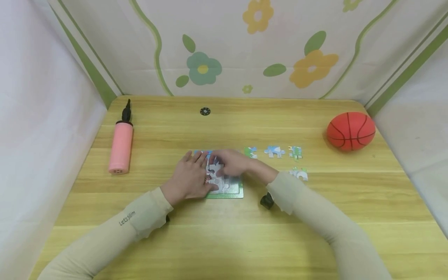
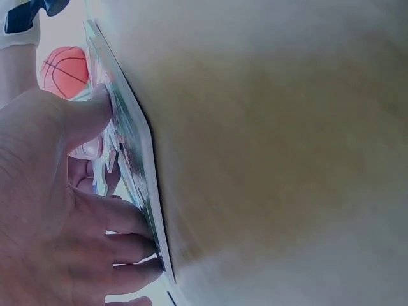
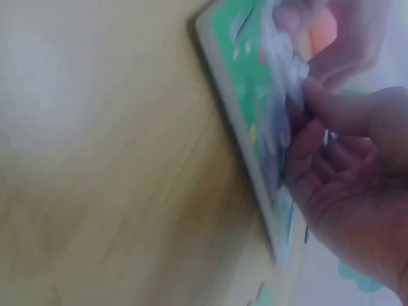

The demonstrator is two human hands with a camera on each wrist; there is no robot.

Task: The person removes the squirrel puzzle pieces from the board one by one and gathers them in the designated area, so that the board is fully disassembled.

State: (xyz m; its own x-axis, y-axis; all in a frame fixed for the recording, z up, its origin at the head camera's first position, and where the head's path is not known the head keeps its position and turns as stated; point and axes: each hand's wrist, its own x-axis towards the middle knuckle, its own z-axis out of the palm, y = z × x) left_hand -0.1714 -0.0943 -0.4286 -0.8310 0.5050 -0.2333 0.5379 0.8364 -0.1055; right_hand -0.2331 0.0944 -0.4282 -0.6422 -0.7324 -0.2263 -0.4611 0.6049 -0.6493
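A flat puzzle board (image 1: 231, 196) with a green border lies on the wooden table, partly covered by both hands. My left hand (image 1: 190, 177) rests on its left side, fingers extended and spread, the thumb near the lower edge. From the right, my right hand (image 1: 232, 162) reaches over the board and pinches a greyish-white jigsaw piece (image 1: 216, 168) between thumb and fingers, just above or against the fitted pieces. In the right wrist view the pinched piece is blurred beside the board's green border (image 3: 239, 57). Fingers hide much of the board's upper part.
Several loose jigsaw pieces (image 1: 274, 151) lie right of the board. A red basketball (image 1: 351, 131) sits at the back right, a pink hand pump (image 1: 121, 147) at the left. Near the back edge lies a black round disc (image 1: 205, 111). Fabric walls surround the table.
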